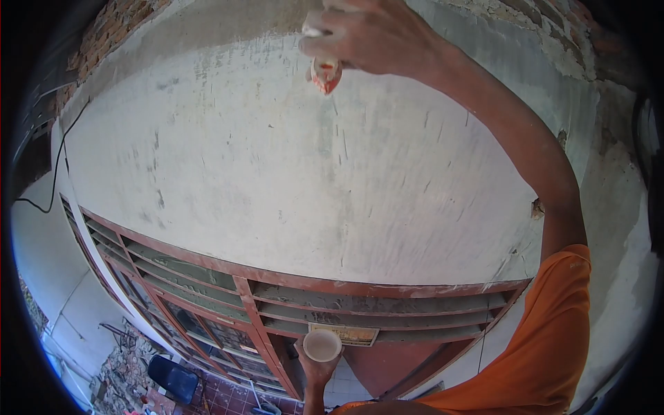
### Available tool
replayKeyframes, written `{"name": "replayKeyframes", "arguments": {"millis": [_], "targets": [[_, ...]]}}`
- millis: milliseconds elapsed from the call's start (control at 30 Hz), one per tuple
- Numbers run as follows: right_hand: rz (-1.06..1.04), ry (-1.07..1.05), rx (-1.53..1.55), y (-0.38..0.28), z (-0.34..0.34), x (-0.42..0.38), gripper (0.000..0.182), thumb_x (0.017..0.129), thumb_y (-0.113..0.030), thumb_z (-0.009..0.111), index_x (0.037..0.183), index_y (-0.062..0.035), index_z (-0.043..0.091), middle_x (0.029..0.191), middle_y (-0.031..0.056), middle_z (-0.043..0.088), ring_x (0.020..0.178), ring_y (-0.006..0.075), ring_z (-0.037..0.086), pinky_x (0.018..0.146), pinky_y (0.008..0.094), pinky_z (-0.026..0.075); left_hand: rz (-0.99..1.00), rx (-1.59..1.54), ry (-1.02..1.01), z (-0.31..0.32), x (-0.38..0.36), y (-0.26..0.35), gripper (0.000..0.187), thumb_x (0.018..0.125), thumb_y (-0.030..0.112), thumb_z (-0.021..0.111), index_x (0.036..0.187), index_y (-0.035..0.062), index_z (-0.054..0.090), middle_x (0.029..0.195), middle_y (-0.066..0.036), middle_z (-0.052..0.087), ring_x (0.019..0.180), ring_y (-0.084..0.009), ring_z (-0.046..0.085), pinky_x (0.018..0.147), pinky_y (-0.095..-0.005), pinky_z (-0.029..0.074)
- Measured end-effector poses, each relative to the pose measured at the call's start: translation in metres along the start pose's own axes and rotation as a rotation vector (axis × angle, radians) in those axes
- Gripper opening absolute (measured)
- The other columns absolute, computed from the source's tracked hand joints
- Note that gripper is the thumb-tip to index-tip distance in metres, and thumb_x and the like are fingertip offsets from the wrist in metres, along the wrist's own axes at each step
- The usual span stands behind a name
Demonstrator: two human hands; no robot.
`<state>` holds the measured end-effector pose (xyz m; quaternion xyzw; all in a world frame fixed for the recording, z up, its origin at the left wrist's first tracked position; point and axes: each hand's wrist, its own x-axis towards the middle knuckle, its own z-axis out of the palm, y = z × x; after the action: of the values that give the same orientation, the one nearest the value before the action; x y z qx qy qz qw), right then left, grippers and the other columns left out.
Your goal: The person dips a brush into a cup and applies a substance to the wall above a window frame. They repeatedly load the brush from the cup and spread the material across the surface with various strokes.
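Fingers of the right hand (377,38) are clamped on a red-tipped tool (326,75) high by the pale wall (263,159), apparently for reach, while those of the left hand (317,374) curl around a cup (321,333), mouth upward, probably to keep any contents in.

Seeing wall (235,159) above slats (387,304), sign (361,336) at their lower edge; chair (173,379) lower left, right of rubble (114,377).
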<state>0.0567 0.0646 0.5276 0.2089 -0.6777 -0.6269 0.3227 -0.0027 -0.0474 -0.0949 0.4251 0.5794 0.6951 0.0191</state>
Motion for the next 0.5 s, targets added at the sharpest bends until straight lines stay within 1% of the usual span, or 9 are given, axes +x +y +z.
{"name": "replayKeyframes", "arguments": {"millis": [33,67,100,200,267,300,333,400,500], "targets": [[0.025,0.097,-0.015,0.007,-0.002,0.0,0.024,0.088,-0.029,0.069,0.079,-0.0082,0.062,0.077,0.0094,0.064,0.061,0.0229,0.065,0.059,0.0342,0.057,0.002,0.001,0.001,0.0,0.0,-0.002,0.087,0.063,0.014,0.093,0.127,0.002,0.036,0.116,-0.014,0.052,0.106,-0.0257,0.058,0.093,-0.0394,0.048],[0.156,0.031,-0.16,0.005,-0.004,-0.002,0.02,0.087,-0.027,0.07,0.082,-0.0087,0.065,0.084,0.0088,0.066,0.063,0.0235,0.066,0.062,0.0338,0.06,-0.008,-0.025,0.0,0.001,0.0,-0.003,0.087,0.062,0.014,0.093,0.126,0.0021,0.036,0.115,-0.014,0.053,0.105,-0.0256,0.058,0.093,-0.0394,0.048],[0.154,0.032,-0.159,0.007,-0.002,-0.004,0.02,0.087,-0.027,0.07,0.082,-0.0087,0.065,0.084,0.0088,0.066,0.063,0.0235,0.066,0.062,0.0338,0.06,-0.02,-0.052,0.0,0.002,0.0,-0.003,0.086,0.062,0.014,0.093,0.126,0.0022,0.036,0.115,-0.014,0.053,0.105,-0.0254,0.058,0.092,-0.0393,0.048],[0.27,-0.153,-0.107,0.009,0.014,-0.019,0.017,0.089,-0.023,0.067,0.083,-0.0065,0.065,0.081,0.0089,0.067,0.063,0.0238,0.067,0.06,0.0348,0.06,-0.024,-0.014,0.013,0.002,0.0,0.006,0.086,0.062,0.015,0.093,0.126,0.0022,0.036,0.115,-0.014,0.053,0.105,-0.0257,0.058,0.092,-0.0391,0.048],[0.13,0.112,-0.308,0.0,0.04,-0.036,0.008,0.084,-0.016,0.071,0.08,-0.0123,0.066,0.077,0.0053,0.064,0.069,0.0151,0.07,0.056,0.0285,0.06,-0.029,-0.028,0.013,0.003,0.001,0.004,0.086,0.062,0.015,0.093,0.126,0.0022,0.036,0.115,-0.014,0.053,0.105,-0.0258,0.058,0.092,-0.0392,0.048],[0.13,0.111,-0.31,-0.004,0.045,-0.04,0.008,0.084,-0.016,0.071,0.08,-0.0123,0.066,0.077,0.0053,0.064,0.069,0.0151,0.07,0.056,0.0285,0.06,-0.036,-0.037,0.01,0.003,0.0,0.002,0.086,0.062,0.015,0.093,0.126,0.0022,0.036,0.115,-0.014,0.052,0.105,-0.026,0.058,0.093,-0.0393,0.048],[0.18,0.054,-0.279,-0.009,0.049,-0.045,0.004,0.082,-0.013,0.071,0.084,-0.0129,0.068,0.085,0.0071,0.065,0.071,0.0158,0.071,0.057,0.0287,0.061,-0.034,-0.036,0.007,0.002,0.0,-0.001,0.086,0.062,0.015,0.093,0.126,0.0022,0.036,0.115,-0.014,0.052,0.105,-0.026,0.058,0.093,-0.0393,0.048],[0.259,-0.007,-0.181,-0.019,0.042,-0.046,0.01,0.078,-0.011,0.073,0.087,-0.0131,0.07,0.097,0.01,0.069,0.074,0.0171,0.072,0.059,0.029,0.061,0.003,0.034,-0.004,0.001,0.001,-0.002,0.087,0.062,0.016,0.093,0.127,0.0023,0.036,0.116,-0.014,0.052,0.106,-0.0262,0.058,0.093,-0.0395,0.048],[0.235,0.043,0.005,-0.033,0.033,-0.04,0.01,0.077,-0.01,0.073,0.086,-0.0117,0.069,0.099,0.0113,0.07,0.076,0.018,0.073,0.059,0.0303,0.061,-0.02,-0.011,-0.01,0.0,0.002,0.005,0.087,0.062,0.016,0.093,0.127,0.0024,0.036,0.117,-0.014,0.051,0.107,-0.0263,0.057,0.093,-0.0398,0.048]]}}
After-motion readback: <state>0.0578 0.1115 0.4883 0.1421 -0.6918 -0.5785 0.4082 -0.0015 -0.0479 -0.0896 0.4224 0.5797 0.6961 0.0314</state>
